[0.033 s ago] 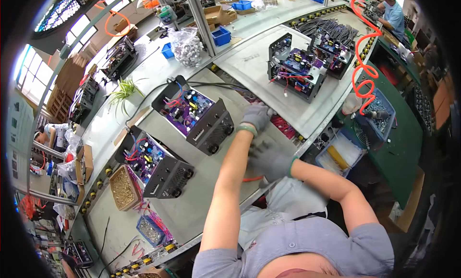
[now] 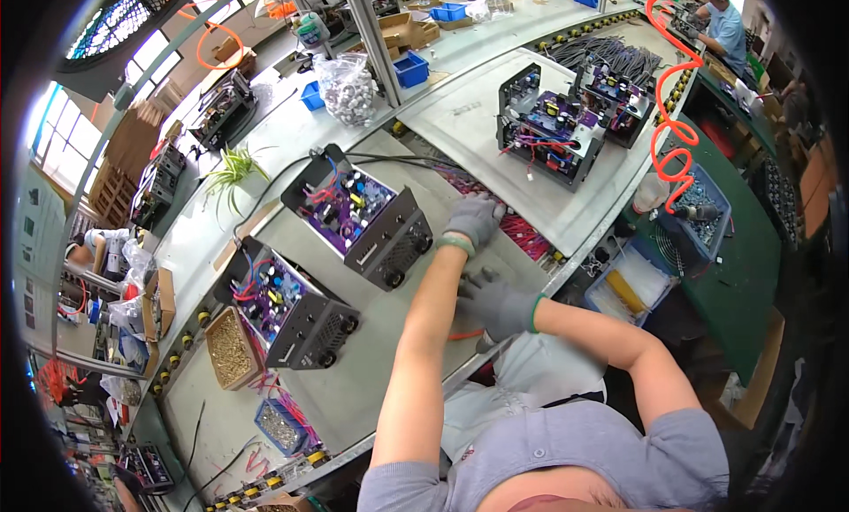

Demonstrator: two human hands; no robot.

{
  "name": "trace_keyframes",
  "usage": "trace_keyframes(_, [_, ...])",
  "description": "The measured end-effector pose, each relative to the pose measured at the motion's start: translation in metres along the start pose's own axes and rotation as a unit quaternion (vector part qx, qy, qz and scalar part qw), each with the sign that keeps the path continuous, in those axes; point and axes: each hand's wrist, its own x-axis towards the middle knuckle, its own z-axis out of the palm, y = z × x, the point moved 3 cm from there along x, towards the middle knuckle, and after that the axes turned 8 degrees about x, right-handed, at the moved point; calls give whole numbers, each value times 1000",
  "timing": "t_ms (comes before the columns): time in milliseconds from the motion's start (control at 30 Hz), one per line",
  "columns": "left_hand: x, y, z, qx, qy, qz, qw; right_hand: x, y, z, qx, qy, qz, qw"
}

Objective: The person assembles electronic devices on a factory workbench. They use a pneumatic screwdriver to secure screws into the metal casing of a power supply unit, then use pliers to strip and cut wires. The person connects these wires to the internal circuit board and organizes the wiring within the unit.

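Note:
My left hand (image 2: 475, 220), in a grey glove, reaches over a bundle of red and pink wires (image 2: 529, 238) beside the big pale board. Its fingers bend down into the wires, and their tips are partly hidden. My right hand (image 2: 500, 304), gloved in grey too, is nearer my body with its fingers spread and nothing visible in them. An orange tube (image 2: 467, 335) passes just below it. Left of my left hand stands an open black-fronted unit (image 2: 349, 216) with purple circuit boards. A similar unit (image 2: 287, 309) stands nearer and further left.
More open units (image 2: 553, 127) stand on the pale board (image 2: 460, 114) at the far right. A bin of small metal parts (image 2: 232, 348) and a blue tray (image 2: 281, 424) lie at the left. A coiled orange hose (image 2: 659, 96) hangs at right; a co-worker (image 2: 725, 34) is beyond.
My left hand has shifted slightly toward me, and more red wires show beside it. My right hand's fingers, blurred before, now look clearer and spread.

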Motion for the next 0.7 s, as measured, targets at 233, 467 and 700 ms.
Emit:
trace_keyframes(233, [-89,-38,8,134,96,147,975,59,-57,98,209,12,-120,970])
trace_keyframes(467, [-204,-98,-11,-20,88,-83,993,76,-125,67,29,-200,-262,943])
trace_keyframes(700, [-233,-187,41,-19,88,-377,922,-40,14,6,325,-76,190,923])
